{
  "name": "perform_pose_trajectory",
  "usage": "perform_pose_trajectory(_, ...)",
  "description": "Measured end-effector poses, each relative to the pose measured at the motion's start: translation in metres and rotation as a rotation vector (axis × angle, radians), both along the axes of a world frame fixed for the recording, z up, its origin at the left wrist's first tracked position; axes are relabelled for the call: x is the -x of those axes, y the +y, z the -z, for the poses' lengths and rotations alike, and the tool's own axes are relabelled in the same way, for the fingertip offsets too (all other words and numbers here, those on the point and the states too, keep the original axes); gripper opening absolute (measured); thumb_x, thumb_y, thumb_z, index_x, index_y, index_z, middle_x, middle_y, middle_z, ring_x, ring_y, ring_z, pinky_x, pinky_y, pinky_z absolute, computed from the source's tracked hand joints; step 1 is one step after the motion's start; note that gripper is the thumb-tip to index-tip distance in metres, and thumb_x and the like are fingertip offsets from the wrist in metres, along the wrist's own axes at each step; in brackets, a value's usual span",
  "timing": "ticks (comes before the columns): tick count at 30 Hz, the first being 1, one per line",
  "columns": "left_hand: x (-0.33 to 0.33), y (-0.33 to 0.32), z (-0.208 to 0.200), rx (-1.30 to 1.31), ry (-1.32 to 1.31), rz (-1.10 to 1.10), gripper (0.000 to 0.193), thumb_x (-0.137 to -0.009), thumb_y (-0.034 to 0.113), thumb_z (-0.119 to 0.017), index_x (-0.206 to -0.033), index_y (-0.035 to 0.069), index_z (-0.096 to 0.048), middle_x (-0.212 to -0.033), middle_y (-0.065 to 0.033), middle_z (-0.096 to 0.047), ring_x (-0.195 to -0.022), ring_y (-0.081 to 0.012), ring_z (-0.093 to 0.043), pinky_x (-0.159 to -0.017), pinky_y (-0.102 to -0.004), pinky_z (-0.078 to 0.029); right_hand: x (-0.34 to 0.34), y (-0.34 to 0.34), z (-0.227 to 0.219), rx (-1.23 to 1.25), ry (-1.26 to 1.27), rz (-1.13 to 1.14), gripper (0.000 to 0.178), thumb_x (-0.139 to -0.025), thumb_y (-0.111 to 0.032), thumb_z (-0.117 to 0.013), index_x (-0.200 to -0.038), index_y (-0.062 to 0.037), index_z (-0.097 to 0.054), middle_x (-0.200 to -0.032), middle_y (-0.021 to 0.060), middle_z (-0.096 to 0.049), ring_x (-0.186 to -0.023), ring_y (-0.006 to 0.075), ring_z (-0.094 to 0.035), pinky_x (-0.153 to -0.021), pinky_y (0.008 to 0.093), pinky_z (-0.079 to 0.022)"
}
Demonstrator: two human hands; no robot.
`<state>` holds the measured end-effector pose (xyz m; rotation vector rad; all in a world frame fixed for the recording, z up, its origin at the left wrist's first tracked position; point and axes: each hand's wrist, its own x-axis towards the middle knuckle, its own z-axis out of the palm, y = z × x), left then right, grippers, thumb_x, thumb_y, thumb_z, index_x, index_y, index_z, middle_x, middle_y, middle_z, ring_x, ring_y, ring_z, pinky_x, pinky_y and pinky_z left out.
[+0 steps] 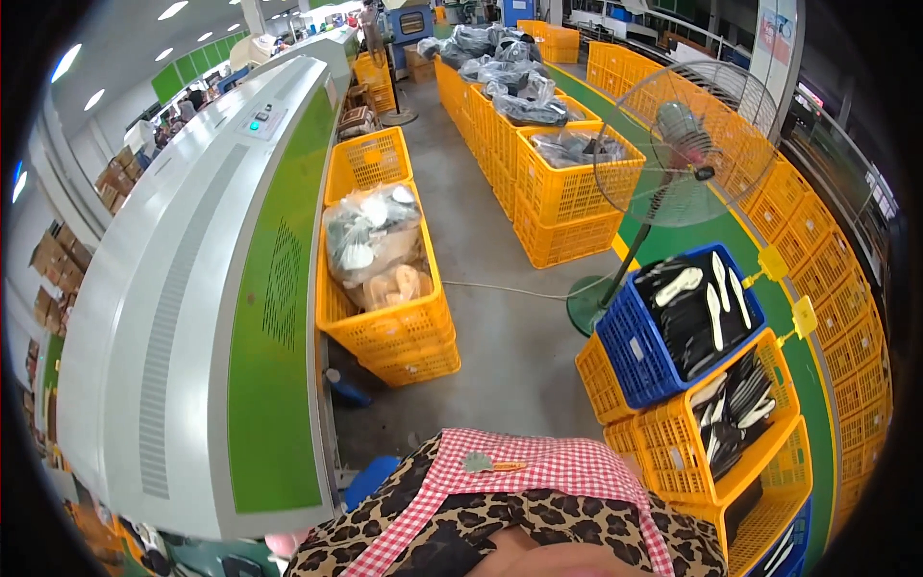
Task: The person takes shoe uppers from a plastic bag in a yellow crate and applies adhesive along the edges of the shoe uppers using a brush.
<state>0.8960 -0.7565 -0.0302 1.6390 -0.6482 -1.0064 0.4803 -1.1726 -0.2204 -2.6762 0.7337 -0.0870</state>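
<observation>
Neither my left hand nor my right hand shows; only my red checked apron and leopard-print sleeves appear along the lower edge. Close on the right, a blue crate holds black and cream shoe-sole-like pieces. Under it, a yellow crate carries more of these long dark and pale pieces. To the left of the aisle, a yellow crate contains clear bags with white and tan pieces inside.
A long grey and green machine runs along the left. A standing fan rises on the right, its cable lying across the floor. Stacked yellow crates with bagged goods line the aisle. More crates stand along the right.
</observation>
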Motion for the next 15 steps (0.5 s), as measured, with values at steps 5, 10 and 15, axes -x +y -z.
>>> perform_pose_trajectory(5, -0.122, -0.091, 0.027, 0.006, 0.026, 0.032, 0.033, -0.100, 0.023, -0.055, -0.122, 0.001, -0.063, -0.112, -0.0088, -0.067, -0.102, -0.0164, -0.062, -0.089, -0.0301, -0.049, -0.077, -0.096, -0.013, -0.120, -0.100, -0.053, 0.026, -0.088, -0.030, -0.060, -0.092, -0.0062, -0.069, -0.085, 0.0191, -0.069, -0.078, 0.0382, -0.067, -0.069, 0.0483, -0.053)
perform_pose_trajectory(10, -0.217, -0.179, 0.054, -0.007, 0.067, 0.048, 0.032, -0.100, 0.022, -0.054, -0.123, 0.001, -0.062, -0.113, -0.0081, -0.066, -0.103, -0.0161, -0.062, -0.090, -0.0297, -0.048, -0.164, -0.203, 0.017, -0.257, -0.188, -0.117, 0.028, -0.088, -0.030, -0.060, -0.095, -0.0047, -0.070, -0.088, 0.0176, -0.070, -0.079, 0.0357, -0.068, -0.070, 0.0465, -0.053)
perform_pose_trajectory(15, -0.285, -0.243, 0.063, -0.051, 0.120, 0.036, 0.032, -0.100, 0.021, -0.054, -0.124, 0.001, -0.062, -0.114, -0.0074, -0.066, -0.104, -0.0158, -0.061, -0.091, -0.0293, -0.048, -0.267, -0.300, 0.064, -0.430, -0.267, -0.198, 0.030, -0.089, -0.030, -0.059, -0.098, -0.0032, -0.070, -0.090, 0.0160, -0.072, -0.079, 0.0331, -0.068, -0.072, 0.0447, -0.054)
